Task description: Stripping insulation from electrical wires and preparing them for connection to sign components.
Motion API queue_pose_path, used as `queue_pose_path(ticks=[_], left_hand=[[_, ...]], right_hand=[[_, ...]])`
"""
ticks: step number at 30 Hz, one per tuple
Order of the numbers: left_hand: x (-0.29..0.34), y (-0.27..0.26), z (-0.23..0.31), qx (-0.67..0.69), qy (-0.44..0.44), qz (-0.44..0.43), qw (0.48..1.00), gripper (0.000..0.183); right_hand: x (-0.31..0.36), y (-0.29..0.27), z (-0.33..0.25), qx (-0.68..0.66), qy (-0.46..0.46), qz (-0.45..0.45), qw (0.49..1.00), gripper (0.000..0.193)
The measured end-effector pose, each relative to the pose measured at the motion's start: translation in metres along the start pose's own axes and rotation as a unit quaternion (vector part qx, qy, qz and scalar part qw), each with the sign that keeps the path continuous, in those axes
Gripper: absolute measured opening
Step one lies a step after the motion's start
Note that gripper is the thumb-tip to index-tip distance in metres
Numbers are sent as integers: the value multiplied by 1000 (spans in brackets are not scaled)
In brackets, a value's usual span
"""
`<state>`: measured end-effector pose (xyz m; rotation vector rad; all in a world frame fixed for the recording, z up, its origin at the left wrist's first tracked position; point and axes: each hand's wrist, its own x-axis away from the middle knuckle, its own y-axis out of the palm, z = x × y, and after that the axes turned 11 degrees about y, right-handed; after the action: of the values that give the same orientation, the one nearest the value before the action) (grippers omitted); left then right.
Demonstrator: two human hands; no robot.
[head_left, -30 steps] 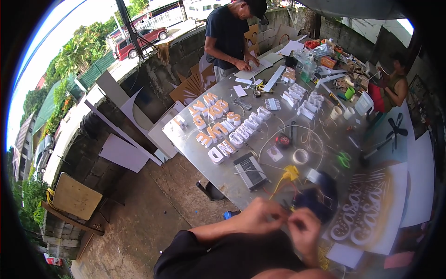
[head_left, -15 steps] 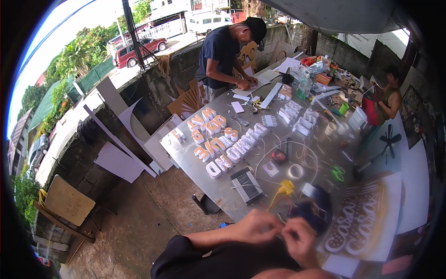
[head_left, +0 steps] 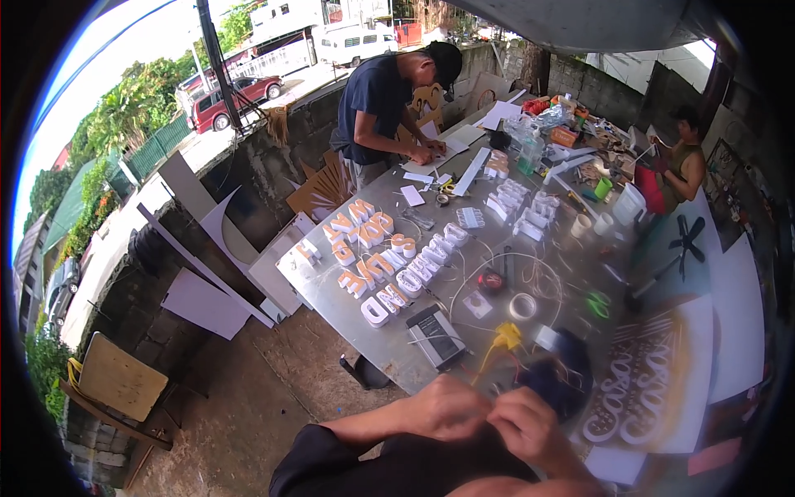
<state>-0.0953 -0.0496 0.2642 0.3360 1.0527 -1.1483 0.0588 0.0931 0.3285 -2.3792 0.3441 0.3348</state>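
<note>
Curling close together at the table's point(head_left: 387, 346) near edge, the left hand point(head_left: 451, 407) and right hand point(head_left: 527, 422) hide how far they close and on what, while the yellow connector point(head_left: 507, 336) lies just beyond, where a stray swing could snag its cable point(head_left: 481, 364).

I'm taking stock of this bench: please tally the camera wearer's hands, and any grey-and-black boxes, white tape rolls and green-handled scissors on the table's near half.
Wearer's bare left hand and bare right hand: 2
Rectangular grey-and-black box: 1
Round white tape roll: 1
Green-handled scissors: 1
Total: 5
</note>
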Motion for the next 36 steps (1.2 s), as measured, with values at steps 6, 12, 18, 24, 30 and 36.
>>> queue_pose_path(ticks=[6,12,18,24,30,36], left_hand=[[-3,-6,6,3,48,-3,999,11],[-4,-2,6,36,65,38,996,10],[-9,-4,5,84,77,75,991,10],[-5,-3,-1,106,43,89,989,9],[2,3,-9,109,-31,119,986,10],[-5,-4,-14,24,-78,116,990,9]], right_hand=[[-4,-4,-7,-25,-1,-43,999,21],[-8,-9,-11,-16,-26,-58,998,24],[-16,-12,-15,-25,-46,-70,996,27],[-23,-12,-11,-7,-66,-81,995,24],[-29,-12,-5,30,-68,-76,994,21],[-27,-1,2,85,-23,1,996,23]])
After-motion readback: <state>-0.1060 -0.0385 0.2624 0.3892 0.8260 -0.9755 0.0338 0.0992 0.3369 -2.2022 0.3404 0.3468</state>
